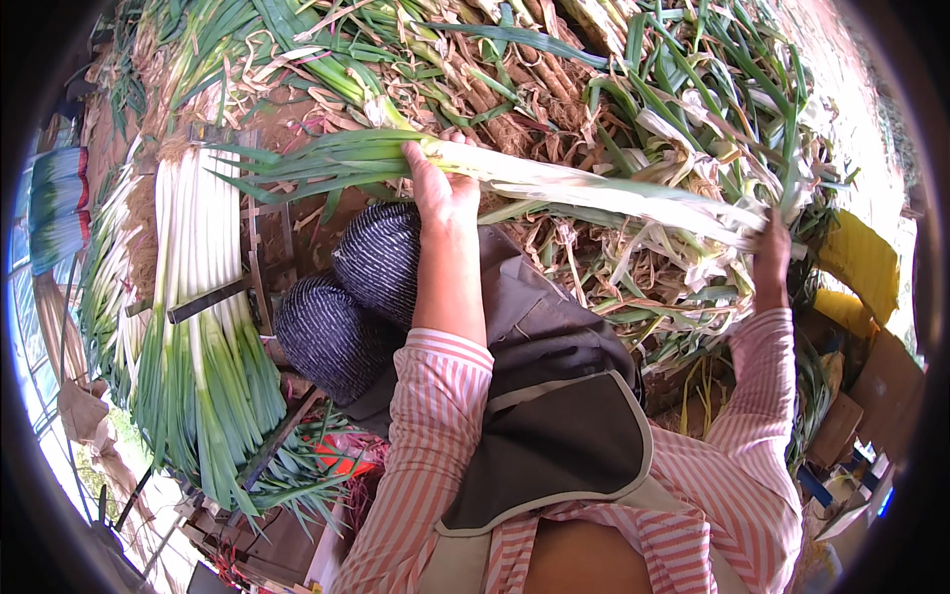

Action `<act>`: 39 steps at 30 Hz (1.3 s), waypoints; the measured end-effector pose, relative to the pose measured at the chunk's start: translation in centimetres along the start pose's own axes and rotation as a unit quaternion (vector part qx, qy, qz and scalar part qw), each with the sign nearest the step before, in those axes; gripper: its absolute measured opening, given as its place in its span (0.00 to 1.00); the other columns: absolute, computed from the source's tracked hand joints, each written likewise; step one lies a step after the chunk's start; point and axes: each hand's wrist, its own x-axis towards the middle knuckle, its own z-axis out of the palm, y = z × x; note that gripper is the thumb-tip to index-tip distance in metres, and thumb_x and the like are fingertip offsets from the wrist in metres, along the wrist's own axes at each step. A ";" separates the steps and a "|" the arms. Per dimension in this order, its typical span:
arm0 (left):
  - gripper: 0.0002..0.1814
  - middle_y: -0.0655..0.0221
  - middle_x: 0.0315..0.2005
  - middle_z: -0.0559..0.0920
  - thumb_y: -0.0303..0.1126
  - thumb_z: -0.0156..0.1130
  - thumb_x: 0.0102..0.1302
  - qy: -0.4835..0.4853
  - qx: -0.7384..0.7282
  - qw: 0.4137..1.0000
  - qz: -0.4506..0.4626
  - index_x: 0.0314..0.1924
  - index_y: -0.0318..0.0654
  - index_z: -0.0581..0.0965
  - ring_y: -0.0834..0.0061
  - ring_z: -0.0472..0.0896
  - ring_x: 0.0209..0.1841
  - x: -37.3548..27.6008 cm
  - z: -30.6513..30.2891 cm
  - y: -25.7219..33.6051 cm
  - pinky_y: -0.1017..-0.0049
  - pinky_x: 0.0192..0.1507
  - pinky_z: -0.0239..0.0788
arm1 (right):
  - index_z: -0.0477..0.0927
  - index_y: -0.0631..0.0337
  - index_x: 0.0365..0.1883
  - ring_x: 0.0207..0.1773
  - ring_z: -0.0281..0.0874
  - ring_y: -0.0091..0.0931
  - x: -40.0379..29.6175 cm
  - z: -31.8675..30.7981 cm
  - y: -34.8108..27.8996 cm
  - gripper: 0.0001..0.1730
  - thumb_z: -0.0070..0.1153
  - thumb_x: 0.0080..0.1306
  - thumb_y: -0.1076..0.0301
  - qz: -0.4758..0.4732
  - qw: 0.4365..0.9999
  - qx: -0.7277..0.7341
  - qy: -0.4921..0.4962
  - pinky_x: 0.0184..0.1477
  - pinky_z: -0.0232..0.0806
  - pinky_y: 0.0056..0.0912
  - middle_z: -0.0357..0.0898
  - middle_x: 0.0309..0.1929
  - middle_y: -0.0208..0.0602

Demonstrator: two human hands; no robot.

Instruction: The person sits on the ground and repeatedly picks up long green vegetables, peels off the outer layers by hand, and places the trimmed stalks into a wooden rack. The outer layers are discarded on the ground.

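My left hand (445,182) is closed around a long leek (534,167) where its green leaves meet the white shaft. The leaves fan out to the left, over a metal rack (256,245). At the far right my right hand (772,237), blurred, is closed on the pale end of the leek. Whether it grips the shaft itself or only loose outer layers cannot be made out. Pale layers hang loosely along the lower side of the shaft. Left of my knees, a row of cleaned leeks (200,223) rests on the rack, roots away from me, under a dark bar (211,297).
Unpeeled leeks (542,74) lie on the ground ahead, amid dry husks. Stripped leaves (698,185) are heaped at right. More leeks (111,275) lie far left. Patterned fabric (371,260) covers my knees; a dark apron (557,438) covers my lap. Yellow sheeting (857,260) stands at right.
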 end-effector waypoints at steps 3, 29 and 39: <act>0.32 0.66 0.25 0.73 0.60 0.41 0.71 -0.054 -0.056 0.997 -0.014 0.35 0.33 0.70 0.69 0.72 0.29 1.0 -0.4 0.8 0.67 0.40 0.72 | 0.73 0.67 0.59 0.44 0.73 0.30 8.2 -21.6 2.4 0.32 0.53 0.67 0.47 0.029 0.958 -0.227 0.173 0.45 0.67 0.33 0.71 0.49 0.42; 0.18 0.66 0.36 0.78 0.42 0.61 0.68 0.022 0.227 0.969 0.093 0.48 0.37 0.72 0.67 0.79 0.42 0.3 -0.9 0.9 0.64 0.52 0.72 | 0.78 0.54 0.51 0.35 0.79 0.35 -16.2 25.4 -1.6 0.26 0.62 0.59 0.49 -0.559 0.691 -0.341 -0.306 0.39 0.70 0.40 0.77 0.34 0.36; 0.24 0.56 0.45 0.78 0.40 0.51 0.72 -0.228 0.189 0.953 0.070 0.62 0.35 0.63 0.59 0.77 0.52 -2.5 1.3 0.6 0.59 0.59 0.65 | 0.81 0.63 0.46 0.30 0.80 0.30 -9.7 20.3 1.9 0.22 0.47 0.73 0.52 -0.240 0.833 -0.316 -0.384 0.36 0.72 0.37 0.82 0.31 0.44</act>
